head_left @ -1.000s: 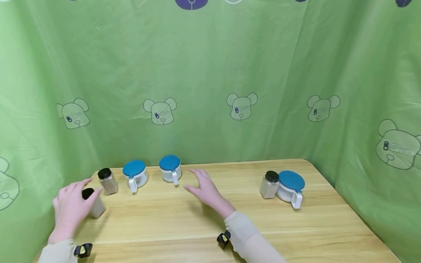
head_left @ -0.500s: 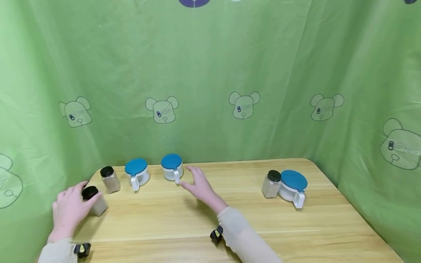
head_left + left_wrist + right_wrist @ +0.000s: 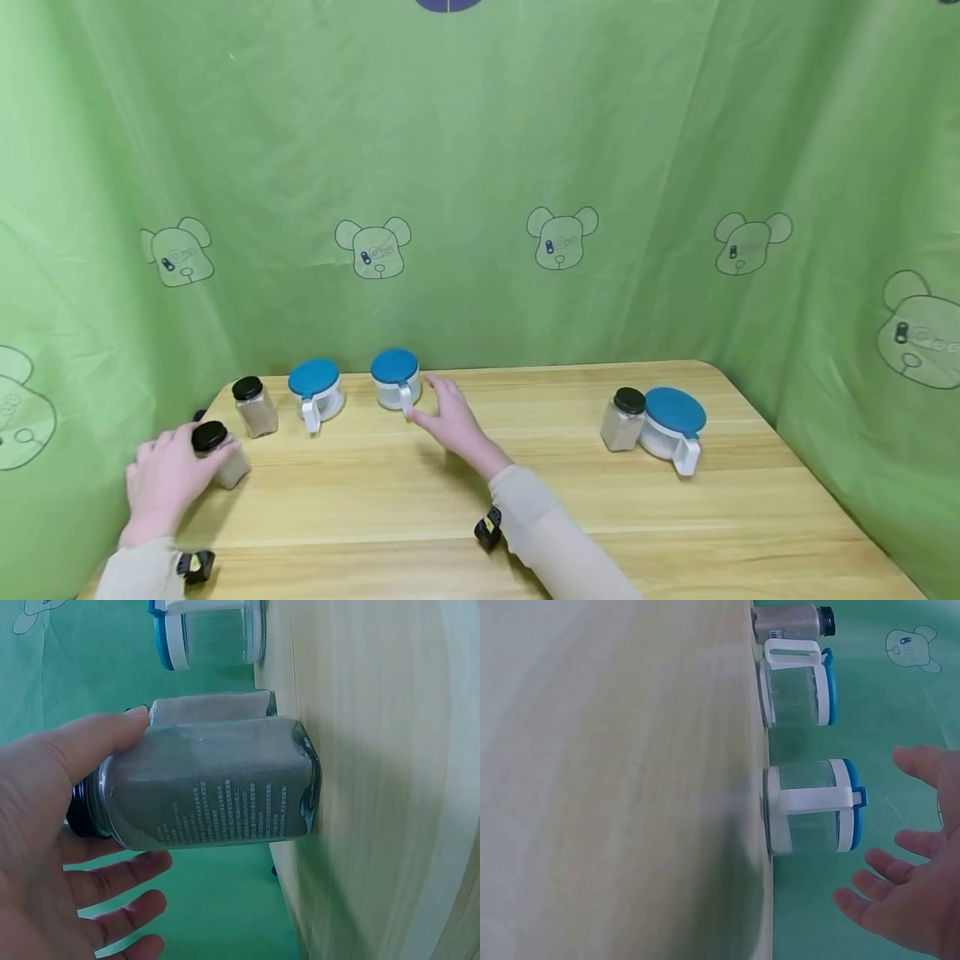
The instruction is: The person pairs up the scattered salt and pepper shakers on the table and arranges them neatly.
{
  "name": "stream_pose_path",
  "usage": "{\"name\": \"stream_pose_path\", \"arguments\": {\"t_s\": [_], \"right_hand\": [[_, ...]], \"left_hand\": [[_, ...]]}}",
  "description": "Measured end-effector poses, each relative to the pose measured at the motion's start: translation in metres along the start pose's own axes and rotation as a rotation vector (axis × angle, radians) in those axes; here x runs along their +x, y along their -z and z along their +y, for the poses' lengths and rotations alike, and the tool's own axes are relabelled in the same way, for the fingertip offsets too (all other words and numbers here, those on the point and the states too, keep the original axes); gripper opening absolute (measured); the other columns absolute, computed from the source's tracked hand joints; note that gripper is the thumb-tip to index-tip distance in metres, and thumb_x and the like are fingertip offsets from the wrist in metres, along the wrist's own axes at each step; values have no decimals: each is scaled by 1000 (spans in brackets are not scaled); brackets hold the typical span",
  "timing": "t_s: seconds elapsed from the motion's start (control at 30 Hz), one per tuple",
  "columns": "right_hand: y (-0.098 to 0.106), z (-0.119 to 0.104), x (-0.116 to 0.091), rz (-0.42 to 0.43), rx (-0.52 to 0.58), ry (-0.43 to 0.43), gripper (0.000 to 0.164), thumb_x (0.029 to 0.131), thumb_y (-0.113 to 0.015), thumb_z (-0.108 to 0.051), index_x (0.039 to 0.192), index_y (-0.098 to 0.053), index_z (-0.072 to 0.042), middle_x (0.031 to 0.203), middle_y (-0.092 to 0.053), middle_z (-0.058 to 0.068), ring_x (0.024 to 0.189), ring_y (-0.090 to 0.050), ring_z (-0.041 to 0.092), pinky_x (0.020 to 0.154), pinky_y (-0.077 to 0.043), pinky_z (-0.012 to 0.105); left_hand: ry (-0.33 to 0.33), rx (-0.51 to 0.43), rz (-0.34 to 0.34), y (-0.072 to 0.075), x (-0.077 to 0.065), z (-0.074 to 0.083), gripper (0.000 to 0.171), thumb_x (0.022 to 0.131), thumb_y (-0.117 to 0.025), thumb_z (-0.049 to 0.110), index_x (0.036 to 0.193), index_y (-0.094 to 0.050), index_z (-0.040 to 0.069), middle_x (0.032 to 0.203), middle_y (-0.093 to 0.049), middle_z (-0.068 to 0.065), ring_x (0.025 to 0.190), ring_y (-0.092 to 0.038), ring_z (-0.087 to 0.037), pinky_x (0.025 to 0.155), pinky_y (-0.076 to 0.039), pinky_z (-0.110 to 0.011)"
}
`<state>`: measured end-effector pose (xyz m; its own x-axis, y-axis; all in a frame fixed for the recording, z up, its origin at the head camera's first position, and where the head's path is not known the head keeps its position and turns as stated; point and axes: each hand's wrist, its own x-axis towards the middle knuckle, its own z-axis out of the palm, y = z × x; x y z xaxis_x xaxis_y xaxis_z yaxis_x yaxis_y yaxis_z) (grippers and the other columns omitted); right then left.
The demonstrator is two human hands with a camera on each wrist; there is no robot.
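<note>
In the head view, my left hand (image 3: 168, 479) is at the left of the table, thumb and index finger around a black-lidded spice jar (image 3: 228, 467). The left wrist view shows them gripping this clear, printed jar (image 3: 217, 787) near its black lid, the other fingers spread; its powder is greyish. It stands upright on the table. My right hand (image 3: 457, 425) reaches beside a blue-lidded seasoning pot (image 3: 396, 392) with a white handle. In the right wrist view, the relaxed fingers of my right hand (image 3: 907, 877) stay apart from this clear pot (image 3: 810, 829).
Another black-lidded jar (image 3: 257, 412) and a second blue-lidded pot (image 3: 322, 404) stand at the back left. On the right, a black-lidded jar (image 3: 621, 427) stands against a wider blue-lidded pot (image 3: 663, 437). A green curtain (image 3: 465, 308) encloses the wooden table (image 3: 450, 542).
My right hand has moved left and a little forward, toward the blue-lidded pot. My left hand has closed in on the spice jar. The camera view has shifted slightly.
</note>
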<state>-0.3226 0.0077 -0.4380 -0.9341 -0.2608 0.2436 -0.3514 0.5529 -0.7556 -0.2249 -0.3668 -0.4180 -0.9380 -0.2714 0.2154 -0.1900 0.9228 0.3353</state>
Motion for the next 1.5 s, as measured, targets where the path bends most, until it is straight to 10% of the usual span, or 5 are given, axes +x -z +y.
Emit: {"name": "stream_pose_path", "arguments": {"t_s": [0.83,1.5], "right_hand": [[-36,-1,38,99,107,-146,88,82,-77,-36,150,-29,-5,150,-33,21,139,-36,39,110,-38,56],[-47,2,61,122,24,-203,104,77,-81,-43,153,-22,-3,153,-31,22,140,-33,40,110,-38,55]], "left_hand": [[24,35,14,-2,1,-1,90,79,-61,72,114,-57,-10,116,-55,-39,97,-47,-53,75,-38,-57],[22,23,3,-3,4,4,102,74,-62,76,127,-53,-10,122,-54,-37,103,-45,-53,81,-38,-59]]}}
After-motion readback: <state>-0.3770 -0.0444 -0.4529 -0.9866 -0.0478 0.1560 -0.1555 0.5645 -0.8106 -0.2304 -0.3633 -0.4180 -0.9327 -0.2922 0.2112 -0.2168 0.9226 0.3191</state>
